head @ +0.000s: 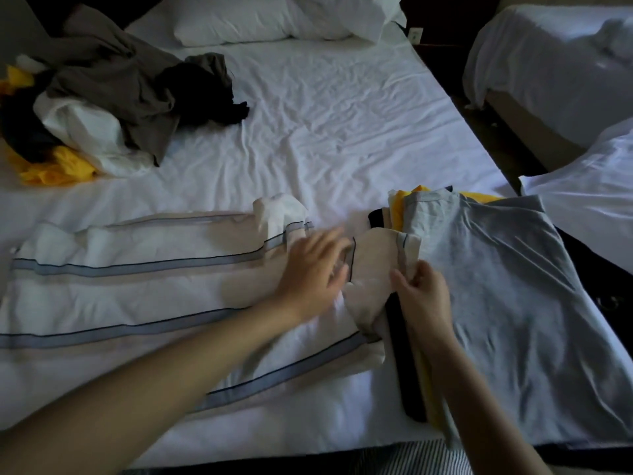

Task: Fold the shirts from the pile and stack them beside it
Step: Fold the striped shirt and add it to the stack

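A white and beige shirt with blue-grey stripes (137,303) lies spread across the near part of the bed. My left hand (315,265) hovers flat over its right end with fingers straight, blurred by motion. My right hand (421,296) pinches the striped cuff of the shirt's beige sleeve (373,265), which is lifted off the sheet. Just right of it sits the stack of folded shirts (507,286), grey on top with yellow and black layers showing at its left edge. The unfolded pile (102,97) of brown, black, white and yellow clothes lies at the far left.
The bed (325,114) has a wrinkled white sheet, with pillows (274,18) at its head. Its right edge runs diagonally beside a dark gap, beyond which stands a second bed (548,63). More white bedding (589,200) lies at the right.
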`<control>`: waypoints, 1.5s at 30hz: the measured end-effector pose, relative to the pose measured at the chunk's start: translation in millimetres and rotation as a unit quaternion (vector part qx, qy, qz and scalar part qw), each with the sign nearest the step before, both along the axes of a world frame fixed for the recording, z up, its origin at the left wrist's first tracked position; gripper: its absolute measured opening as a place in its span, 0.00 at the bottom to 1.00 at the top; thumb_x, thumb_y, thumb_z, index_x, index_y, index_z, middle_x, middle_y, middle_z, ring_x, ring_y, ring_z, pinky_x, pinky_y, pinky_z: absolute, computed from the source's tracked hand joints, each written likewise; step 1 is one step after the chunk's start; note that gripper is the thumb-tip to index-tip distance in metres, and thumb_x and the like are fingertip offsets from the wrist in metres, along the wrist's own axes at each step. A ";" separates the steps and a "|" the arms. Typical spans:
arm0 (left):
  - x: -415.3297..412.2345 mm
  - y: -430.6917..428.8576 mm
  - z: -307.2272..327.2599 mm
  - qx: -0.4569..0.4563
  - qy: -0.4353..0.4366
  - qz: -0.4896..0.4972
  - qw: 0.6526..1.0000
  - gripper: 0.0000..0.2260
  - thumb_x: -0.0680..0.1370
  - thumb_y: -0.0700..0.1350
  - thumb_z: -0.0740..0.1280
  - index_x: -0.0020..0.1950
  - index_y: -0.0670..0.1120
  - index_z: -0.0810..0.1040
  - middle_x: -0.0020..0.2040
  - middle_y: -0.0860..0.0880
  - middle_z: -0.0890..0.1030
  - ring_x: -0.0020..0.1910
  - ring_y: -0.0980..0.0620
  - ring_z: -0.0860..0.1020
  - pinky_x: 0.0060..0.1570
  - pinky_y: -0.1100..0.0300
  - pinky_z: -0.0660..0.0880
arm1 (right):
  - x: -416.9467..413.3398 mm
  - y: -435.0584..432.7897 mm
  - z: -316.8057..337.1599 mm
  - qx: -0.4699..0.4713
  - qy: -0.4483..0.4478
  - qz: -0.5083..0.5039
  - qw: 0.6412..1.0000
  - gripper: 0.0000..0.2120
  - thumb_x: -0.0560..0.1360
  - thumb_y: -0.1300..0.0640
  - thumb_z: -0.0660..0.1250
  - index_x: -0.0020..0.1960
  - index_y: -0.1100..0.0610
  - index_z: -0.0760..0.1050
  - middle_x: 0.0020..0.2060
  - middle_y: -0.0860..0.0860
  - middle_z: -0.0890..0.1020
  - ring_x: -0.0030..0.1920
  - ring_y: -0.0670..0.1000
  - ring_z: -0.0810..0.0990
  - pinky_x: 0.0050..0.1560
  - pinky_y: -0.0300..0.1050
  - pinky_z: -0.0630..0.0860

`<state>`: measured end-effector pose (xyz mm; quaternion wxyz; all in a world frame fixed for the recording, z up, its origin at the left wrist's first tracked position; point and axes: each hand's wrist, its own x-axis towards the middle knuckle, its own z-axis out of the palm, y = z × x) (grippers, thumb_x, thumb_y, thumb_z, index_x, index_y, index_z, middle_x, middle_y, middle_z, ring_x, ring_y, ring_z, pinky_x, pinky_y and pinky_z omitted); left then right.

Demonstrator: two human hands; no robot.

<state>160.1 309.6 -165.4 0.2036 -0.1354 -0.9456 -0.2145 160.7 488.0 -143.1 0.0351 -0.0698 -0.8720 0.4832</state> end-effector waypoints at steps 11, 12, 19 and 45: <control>50.2 12.7 -35.7 -0.095 -0.058 -0.083 0.990 0.21 0.79 0.55 0.55 0.71 0.50 0.69 0.71 0.48 0.71 0.69 0.49 0.68 0.66 0.53 0.62 | -16.1 31.8 21.5 -0.295 -0.115 -0.039 0.948 0.12 0.80 0.62 0.57 0.38 0.55 0.68 0.32 0.53 0.69 0.27 0.47 0.72 0.24 0.37 0.74; 50.0 12.1 -37.6 -0.099 -0.055 -0.096 0.989 0.20 0.79 0.55 0.56 0.68 0.50 0.72 0.68 0.48 0.73 0.68 0.48 0.70 0.64 0.53 0.62 | -9.0 35.0 17.2 -0.307 -0.159 -0.033 0.938 0.14 0.79 0.62 0.58 0.35 0.56 0.69 0.29 0.54 0.69 0.23 0.46 0.71 0.20 0.35 0.69; 40.6 6.9 -31.5 -0.025 -0.060 -0.132 0.989 0.19 0.77 0.57 0.56 0.54 0.49 0.82 0.56 0.49 0.81 0.60 0.50 0.74 0.58 0.56 0.66 | 13.1 27.8 26.1 -0.238 -0.230 0.122 0.936 0.14 0.79 0.49 0.61 0.43 0.60 0.73 0.23 0.50 0.69 0.18 0.43 0.65 0.18 0.34 0.59; -2.9 13.4 88.7 -0.044 -0.455 0.007 0.889 0.17 0.75 0.59 0.66 0.44 0.45 0.71 0.37 0.44 0.74 0.36 0.47 0.77 0.35 0.59 0.69 | 66.8 -6.5 -27.8 0.215 0.196 0.431 0.854 0.14 0.75 0.54 0.58 0.59 0.45 0.72 0.57 0.42 0.74 0.63 0.51 0.68 0.56 0.55 0.72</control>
